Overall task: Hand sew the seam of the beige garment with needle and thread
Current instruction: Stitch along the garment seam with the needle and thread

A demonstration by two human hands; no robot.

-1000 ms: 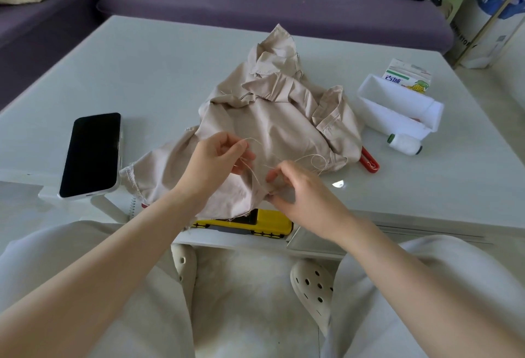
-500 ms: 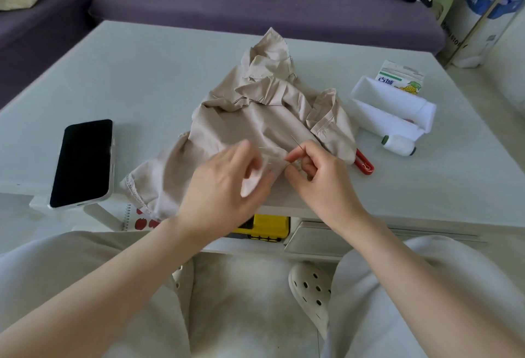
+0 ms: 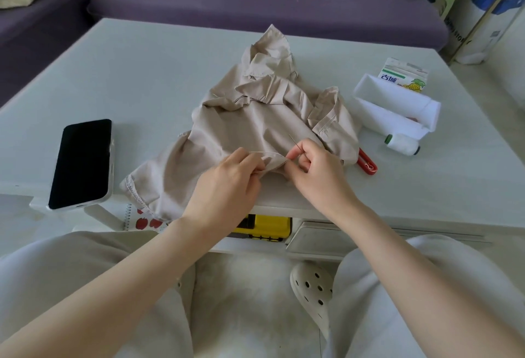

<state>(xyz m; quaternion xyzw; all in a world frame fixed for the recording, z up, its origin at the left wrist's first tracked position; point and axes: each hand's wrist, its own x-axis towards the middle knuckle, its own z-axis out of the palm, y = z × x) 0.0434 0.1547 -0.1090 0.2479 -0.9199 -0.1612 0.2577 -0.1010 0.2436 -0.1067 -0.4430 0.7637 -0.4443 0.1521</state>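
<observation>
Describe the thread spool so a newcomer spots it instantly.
Start at the beige garment on the table. Go right, past the red tool, to the open white box. The thread spool lies just in front: small, white cylinder with a green end.

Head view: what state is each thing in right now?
Beige garment, crumpled on the table, near edge gathered.
Needle, pinched by right hand, free end pointing away.
Thread, strung between the hands.
Left hand, pinching the gathered fold.
Phone, face up, screen dark.
Spool, lying on its side.
White box, open.
</observation>
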